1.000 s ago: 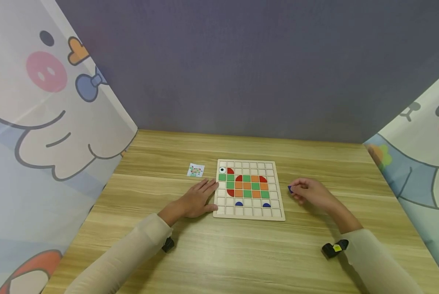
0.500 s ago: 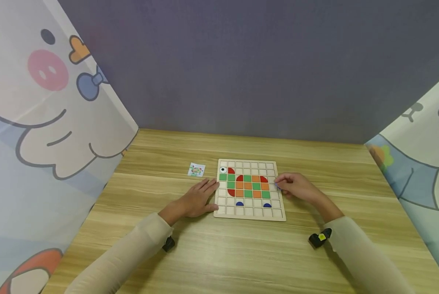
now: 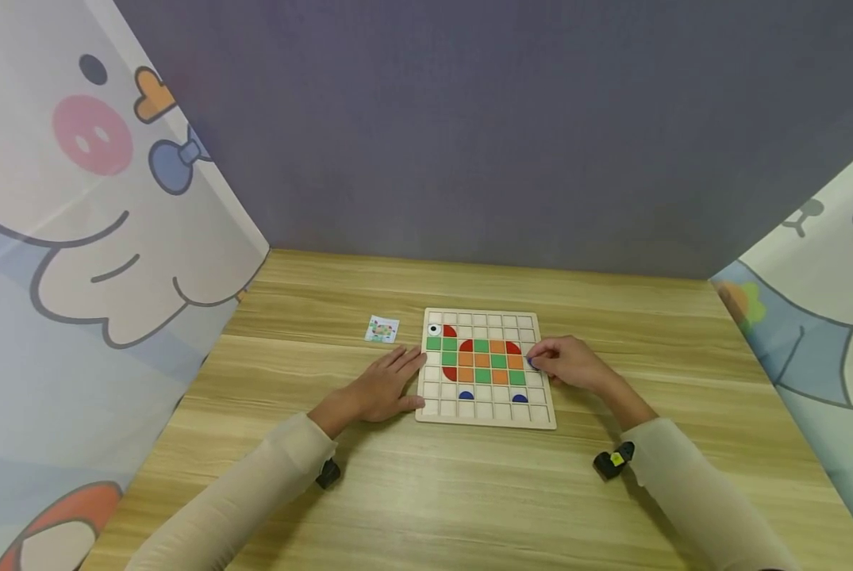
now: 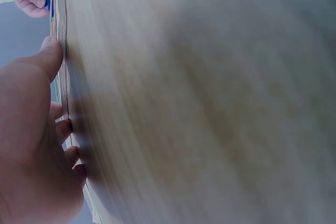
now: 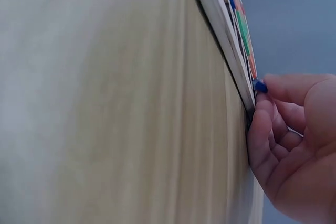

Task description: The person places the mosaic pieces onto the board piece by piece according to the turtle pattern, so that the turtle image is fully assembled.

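A square wooden grid board (image 3: 485, 414) lies flat on the table, with green, orange and red tiles and a white eye tile (image 3: 435, 329) set in its cells. Two blue half-round pieces (image 3: 466, 395) sit in a lower row. At the board's right edge my right hand (image 3: 574, 365) pinches a small blue piece (image 5: 260, 85) between thumb and finger, over a cell beside the orange tile. My left hand (image 3: 382, 388) lies with straight fingers against the board's left edge, its thumb touching the lower left side. The right fingers partly hide the blue piece.
A small printed card (image 3: 382, 330) showing a coloured pattern lies left of the board. Behind the table (image 3: 426, 492) stands a grey partition (image 3: 426, 143). Cartoon-printed panels rise on the left and right.
My right hand has moved left from the bare table to the board's right edge, carrying the blue piece. My left hand has stayed in place.
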A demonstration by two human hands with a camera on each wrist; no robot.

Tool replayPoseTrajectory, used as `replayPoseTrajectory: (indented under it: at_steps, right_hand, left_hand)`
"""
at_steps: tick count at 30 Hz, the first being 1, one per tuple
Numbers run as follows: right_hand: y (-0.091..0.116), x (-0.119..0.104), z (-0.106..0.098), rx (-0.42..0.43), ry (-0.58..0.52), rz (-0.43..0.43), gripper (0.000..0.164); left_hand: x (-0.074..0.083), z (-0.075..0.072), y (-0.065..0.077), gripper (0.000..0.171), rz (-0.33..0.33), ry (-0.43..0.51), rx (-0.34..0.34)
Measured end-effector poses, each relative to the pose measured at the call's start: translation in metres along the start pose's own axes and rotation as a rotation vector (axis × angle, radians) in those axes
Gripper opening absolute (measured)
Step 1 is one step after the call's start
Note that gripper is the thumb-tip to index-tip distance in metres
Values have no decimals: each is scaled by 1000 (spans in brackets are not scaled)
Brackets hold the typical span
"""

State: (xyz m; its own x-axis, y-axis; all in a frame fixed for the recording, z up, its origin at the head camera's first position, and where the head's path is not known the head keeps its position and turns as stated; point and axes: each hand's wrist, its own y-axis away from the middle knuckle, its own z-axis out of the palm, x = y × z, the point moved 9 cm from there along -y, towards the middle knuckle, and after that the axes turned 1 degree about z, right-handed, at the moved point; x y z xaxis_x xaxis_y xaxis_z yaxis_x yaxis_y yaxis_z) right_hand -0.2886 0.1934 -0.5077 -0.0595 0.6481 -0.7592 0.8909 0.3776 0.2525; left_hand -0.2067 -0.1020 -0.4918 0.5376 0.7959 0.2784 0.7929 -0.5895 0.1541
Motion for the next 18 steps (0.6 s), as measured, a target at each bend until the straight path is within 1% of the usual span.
replayPoseTrajectory:
  at_steps: [5,11,18]
  right_hand:
    - [2,-10,0,28,93,-45,15]
    - [4,-16,-2,63,121,-62,10]
    - [3,-18,-3,80,154,-96,8]
  left_hand:
    - [1,-1,1,79,11,6,10]
    - [2,-3,1,78,20,-1,21]
    - [3,-5,1,78,16,11,23]
